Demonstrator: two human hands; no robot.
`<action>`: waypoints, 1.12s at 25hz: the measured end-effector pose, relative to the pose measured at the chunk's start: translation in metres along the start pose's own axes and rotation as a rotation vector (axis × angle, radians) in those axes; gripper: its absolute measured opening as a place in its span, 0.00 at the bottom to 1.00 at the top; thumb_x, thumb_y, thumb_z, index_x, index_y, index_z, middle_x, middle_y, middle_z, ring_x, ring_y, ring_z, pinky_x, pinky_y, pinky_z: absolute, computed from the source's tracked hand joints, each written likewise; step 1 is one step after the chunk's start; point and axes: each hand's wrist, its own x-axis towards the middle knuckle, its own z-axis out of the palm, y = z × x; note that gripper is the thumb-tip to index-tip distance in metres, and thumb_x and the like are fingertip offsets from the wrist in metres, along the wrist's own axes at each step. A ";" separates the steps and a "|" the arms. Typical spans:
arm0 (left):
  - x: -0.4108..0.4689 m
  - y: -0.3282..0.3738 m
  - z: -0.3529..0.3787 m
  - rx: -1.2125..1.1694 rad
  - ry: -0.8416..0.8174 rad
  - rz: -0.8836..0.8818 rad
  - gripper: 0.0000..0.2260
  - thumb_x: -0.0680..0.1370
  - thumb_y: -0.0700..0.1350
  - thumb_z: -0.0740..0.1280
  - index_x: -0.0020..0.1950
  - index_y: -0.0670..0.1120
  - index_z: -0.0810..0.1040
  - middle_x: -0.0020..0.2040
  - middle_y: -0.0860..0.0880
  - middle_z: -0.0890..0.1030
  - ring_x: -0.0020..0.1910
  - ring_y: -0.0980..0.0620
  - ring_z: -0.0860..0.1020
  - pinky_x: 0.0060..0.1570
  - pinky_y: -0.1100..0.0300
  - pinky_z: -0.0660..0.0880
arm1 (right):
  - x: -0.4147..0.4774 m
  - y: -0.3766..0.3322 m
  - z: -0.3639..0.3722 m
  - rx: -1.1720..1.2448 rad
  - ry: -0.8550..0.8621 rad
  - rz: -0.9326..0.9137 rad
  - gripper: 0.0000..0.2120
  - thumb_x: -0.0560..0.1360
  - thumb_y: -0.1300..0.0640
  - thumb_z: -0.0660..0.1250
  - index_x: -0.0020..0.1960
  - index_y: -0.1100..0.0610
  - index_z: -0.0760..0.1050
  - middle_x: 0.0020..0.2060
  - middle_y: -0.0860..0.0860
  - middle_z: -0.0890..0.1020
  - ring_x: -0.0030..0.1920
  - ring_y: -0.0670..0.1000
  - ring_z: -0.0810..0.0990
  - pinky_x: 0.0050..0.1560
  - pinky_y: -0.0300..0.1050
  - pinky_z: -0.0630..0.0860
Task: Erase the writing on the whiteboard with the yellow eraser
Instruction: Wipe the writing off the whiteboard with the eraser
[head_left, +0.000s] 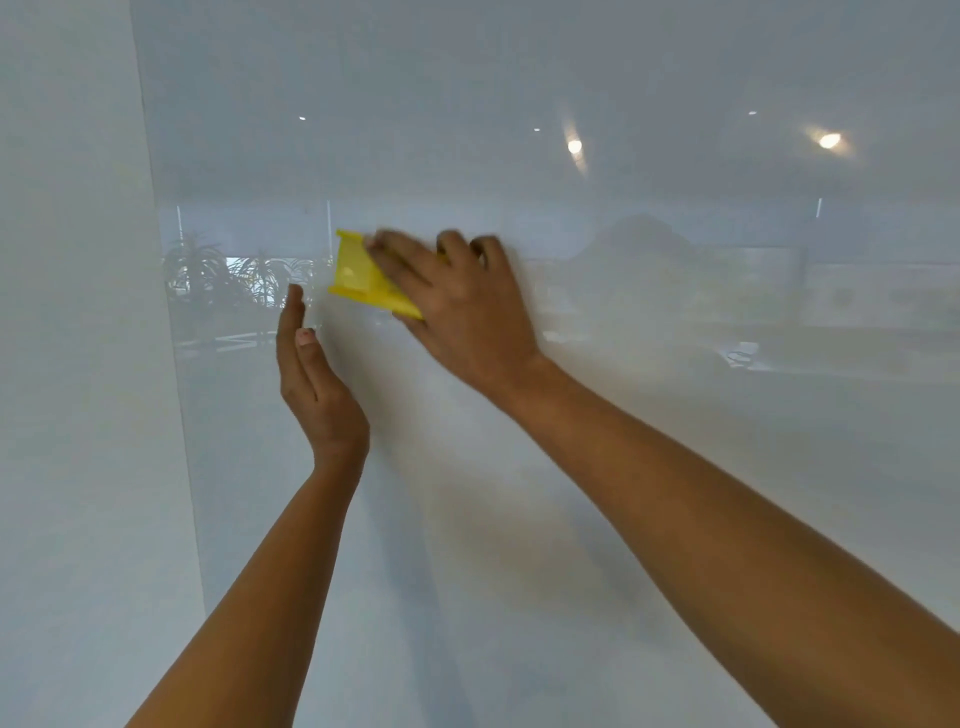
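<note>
A glossy whiteboard (623, 467) fills nearly the whole head view. My right hand (457, 306) presses the yellow eraser (358, 273) flat against the board left of centre, fingers spread over its back; hand and eraser look motion-blurred. My left hand (314, 384) is raised just below and left of the eraser, palm edge-on, fingers straight and together, holding nothing. No writing shows on the board surface around the eraser.
The board's left edge (171, 322) meets a plain white wall (78, 364). The board's sheen reflects ceiling lights (829, 140), plants (218, 275) and a room behind me.
</note>
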 end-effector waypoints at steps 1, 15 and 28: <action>0.002 0.003 -0.005 0.025 0.013 0.007 0.18 0.83 0.45 0.50 0.71 0.44 0.68 0.70 0.50 0.71 0.70 0.56 0.67 0.71 0.51 0.64 | -0.011 -0.010 0.003 0.015 -0.013 -0.040 0.26 0.72 0.53 0.68 0.69 0.52 0.70 0.65 0.46 0.74 0.47 0.54 0.72 0.47 0.50 0.64; -0.015 0.037 0.014 0.382 -0.401 0.288 0.21 0.83 0.46 0.49 0.73 0.41 0.67 0.74 0.48 0.67 0.74 0.55 0.60 0.73 0.61 0.57 | -0.288 -0.113 -0.029 0.179 -0.488 -0.533 0.21 0.80 0.64 0.48 0.66 0.48 0.69 0.59 0.40 0.76 0.50 0.50 0.75 0.54 0.49 0.71; -0.059 0.059 0.079 0.342 -0.467 0.439 0.20 0.83 0.44 0.49 0.74 0.40 0.64 0.75 0.46 0.64 0.76 0.50 0.57 0.74 0.59 0.54 | -0.339 0.063 -0.149 -0.026 -0.288 -0.010 0.18 0.81 0.58 0.51 0.68 0.45 0.66 0.60 0.50 0.72 0.52 0.55 0.73 0.54 0.54 0.67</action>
